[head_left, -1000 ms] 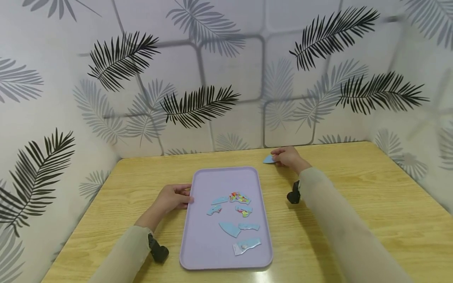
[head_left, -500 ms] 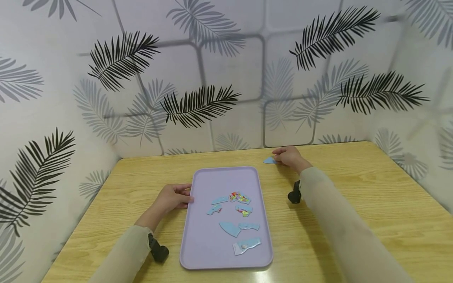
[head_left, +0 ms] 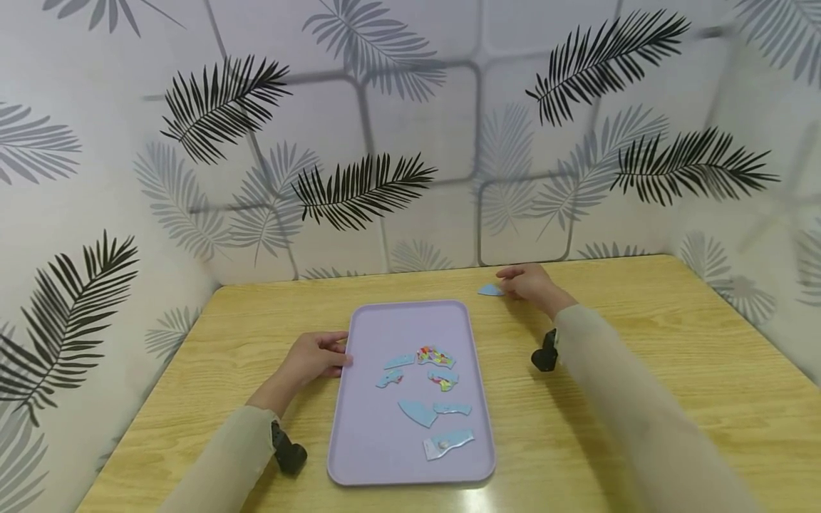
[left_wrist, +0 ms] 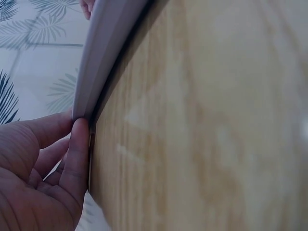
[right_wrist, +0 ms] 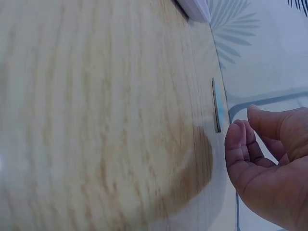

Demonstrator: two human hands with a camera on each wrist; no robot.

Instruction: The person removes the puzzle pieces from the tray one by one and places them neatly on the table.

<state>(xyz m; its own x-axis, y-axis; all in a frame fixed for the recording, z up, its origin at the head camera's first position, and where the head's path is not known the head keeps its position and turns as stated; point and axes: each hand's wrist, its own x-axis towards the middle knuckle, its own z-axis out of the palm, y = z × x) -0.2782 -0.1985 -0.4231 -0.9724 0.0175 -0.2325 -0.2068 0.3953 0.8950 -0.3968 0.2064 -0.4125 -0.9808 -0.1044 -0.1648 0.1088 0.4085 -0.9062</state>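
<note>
My left hand (head_left: 316, 355) grips the left rim of a lilac tray (head_left: 375, 456), thumb and fingertips at the edge; the left wrist view shows the fingers (left_wrist: 77, 151) right against the tray's side. Beyond the tray's far right corner, a flat light-blue puzzle piece (head_left: 490, 290) with a pointed end lies on the wooden table. My right hand (head_left: 529, 283) is just to the right of it. In the right wrist view the thumb and fingers are parted, holding nothing, with a small gap to the thin piece (right_wrist: 216, 106).
Several puzzle pieces lie in the tray, among them a colourful one (head_left: 435, 356), a pointed blue one (head_left: 417, 412) and a glossy one (head_left: 449, 443) near the front. A leaf-patterned wall covering (head_left: 423, 235) rises behind the wooden table (head_left: 641, 342).
My right hand has let go of the light-blue puzzle piece and drawn slightly to the right, leaving it on the table. The left hand and the tray keep their places.
</note>
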